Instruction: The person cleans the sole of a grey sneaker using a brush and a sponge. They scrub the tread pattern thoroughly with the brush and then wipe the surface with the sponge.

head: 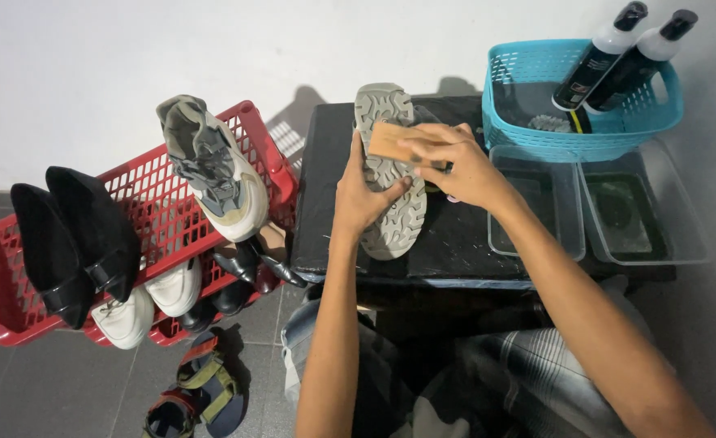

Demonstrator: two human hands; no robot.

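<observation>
Over the black tabletop, my left hand is closing around the grey shoe, sole up, while my right hand is clamping the wooden brush against its tread; cleaning looks midway, grime hard to judge.

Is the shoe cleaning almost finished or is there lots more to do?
Probably early on. In hand: the left hand steadies a sneaker sole-up on the black table while the right hand presses a wooden brush on it. Its matching sneaker waits on the red rack.
</observation>
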